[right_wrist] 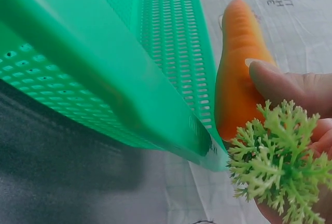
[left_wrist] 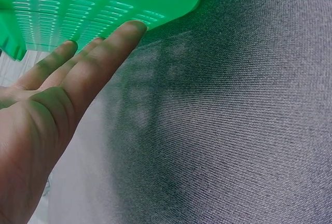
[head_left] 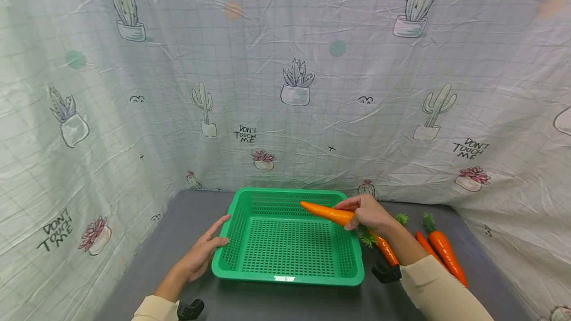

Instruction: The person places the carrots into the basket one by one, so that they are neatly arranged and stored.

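Note:
My right hand (head_left: 370,214) pinches an orange carrot (head_left: 327,213) between thumb and fingers, above the right rim of a green basket (head_left: 285,279). Its narrow tip points left over the basket's inside. In the right wrist view, the carrot's leafy green top (right_wrist: 282,164) hangs near the palm, beside the basket rim. My left hand (head_left: 202,254) is at the basket's left side, its fingers extended. The left wrist view shows those straight fingers (left_wrist: 104,60) against or very near the slotted outer wall; exact contact cannot be told. Only slotted mesh shows inside the basket.
Right of the basket, more carrots lie on the dark grey table (head_left: 254,306): one (head_left: 387,251) beside the basket, another (head_left: 446,254) farther right, and one (head_left: 426,244) partly hidden by my forearm. A cactus-print curtain (head_left: 285,128) encloses the back and sides.

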Tool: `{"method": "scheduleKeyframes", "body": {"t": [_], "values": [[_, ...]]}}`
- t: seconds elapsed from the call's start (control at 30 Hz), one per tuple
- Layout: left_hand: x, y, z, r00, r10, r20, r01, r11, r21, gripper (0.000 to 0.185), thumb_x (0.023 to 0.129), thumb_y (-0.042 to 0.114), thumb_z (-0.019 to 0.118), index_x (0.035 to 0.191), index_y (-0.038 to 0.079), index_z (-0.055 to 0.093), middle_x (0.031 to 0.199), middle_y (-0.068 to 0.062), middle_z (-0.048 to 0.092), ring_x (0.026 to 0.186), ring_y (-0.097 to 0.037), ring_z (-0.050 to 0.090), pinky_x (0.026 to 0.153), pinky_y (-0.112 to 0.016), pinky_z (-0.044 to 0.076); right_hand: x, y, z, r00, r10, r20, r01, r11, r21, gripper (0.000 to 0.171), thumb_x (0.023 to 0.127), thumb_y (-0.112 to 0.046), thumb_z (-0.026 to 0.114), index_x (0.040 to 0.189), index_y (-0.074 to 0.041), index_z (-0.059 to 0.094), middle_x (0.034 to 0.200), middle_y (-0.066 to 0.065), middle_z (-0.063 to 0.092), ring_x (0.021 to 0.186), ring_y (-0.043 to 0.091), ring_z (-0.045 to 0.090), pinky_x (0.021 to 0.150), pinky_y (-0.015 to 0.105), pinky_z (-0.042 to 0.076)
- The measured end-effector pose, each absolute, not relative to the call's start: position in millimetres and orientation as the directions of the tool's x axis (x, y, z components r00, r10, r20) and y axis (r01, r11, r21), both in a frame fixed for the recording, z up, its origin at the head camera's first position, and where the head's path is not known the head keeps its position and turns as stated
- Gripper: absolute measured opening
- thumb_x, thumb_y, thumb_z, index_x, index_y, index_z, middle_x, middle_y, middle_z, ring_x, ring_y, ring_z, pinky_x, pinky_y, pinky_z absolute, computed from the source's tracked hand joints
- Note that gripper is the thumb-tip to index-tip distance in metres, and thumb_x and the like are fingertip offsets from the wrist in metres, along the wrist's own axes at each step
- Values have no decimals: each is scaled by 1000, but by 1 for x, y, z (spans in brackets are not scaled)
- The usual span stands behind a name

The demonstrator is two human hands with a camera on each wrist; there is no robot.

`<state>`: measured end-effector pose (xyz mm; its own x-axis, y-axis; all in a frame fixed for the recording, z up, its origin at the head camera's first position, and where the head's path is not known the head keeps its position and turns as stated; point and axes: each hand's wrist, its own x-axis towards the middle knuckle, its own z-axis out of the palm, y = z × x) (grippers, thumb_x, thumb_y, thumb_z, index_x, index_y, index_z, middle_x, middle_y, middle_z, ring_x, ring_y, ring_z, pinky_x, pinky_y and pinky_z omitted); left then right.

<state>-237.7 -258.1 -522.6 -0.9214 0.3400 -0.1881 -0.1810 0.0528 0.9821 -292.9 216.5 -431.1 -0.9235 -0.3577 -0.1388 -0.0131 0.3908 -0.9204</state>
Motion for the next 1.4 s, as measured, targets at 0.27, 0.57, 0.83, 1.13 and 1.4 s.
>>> {"method": "scheduleKeyframes", "body": {"t": [0.27, 0.57, 0.83, 1.13, 1.4], "values": [[-237, -258, -523, -918, 348, -190, -182, 55, 982, 79, 106, 24, 54, 168, 34, 7, 171, -26, 15, 139, -33, 55, 101, -42, 54, -296, 212, -432, -927, -346, -147, -11, 415, -910, 63, 67, 18, 74, 127, 0, 73, 133, 23, 69, 99, 24, 69, 78, 37, 61], [-238, -255, -521, -919, 344, -191, -178, 70, 982, 78, 106, 24, 54, 168, 34, 9, 171, -25, 13, 140, -35, 53, 101, -41, 54, -299, 206, -432, -924, -350, -151, -9, 417, -909, 65, 65, 18, 74, 127, -2, 74, 135, 23, 69, 105, 26, 70, 81, 40, 61], [-238, -256, -518, -927, 320, -198, -181, 83, 980, 79, 105, 26, 56, 168, 35, 9, 173, -22, 10, 144, -38, 48, 104, -44, 52, -305, 197, -431, -922, -356, -150, -13, 417, -909, 63, 65, 19, 75, 125, 0, 75, 132, 22, 71, 105, 26, 70, 78, 40, 62], [-238, -258, -521, -920, 341, -193, -182, 65, 981, 79, 106, 23, 55, 168, 34, 7, 171, -27, 16, 140, -35, 54, 102, -41, 54, -308, 191, -432, -919, -361, -160, -6, 417, -909, 64, 63, 21, 76, 123, 0, 75, 128, 22, 72, 105, 26, 70, 77, 40, 62], [-237, -257, -522, -922, 336, -192, -181, 65, 981, 79, 106, 23, 54, 168, 35, 8, 171, -27, 15, 137, -34, 56, 100, -41, 54, -312, 186, -434, -912, -377, -160, -18, 426, -904, 63, 63, 21, 76, 123, 1, 75, 127, 22, 73, 103, 26, 70, 75, 41, 63]]}}
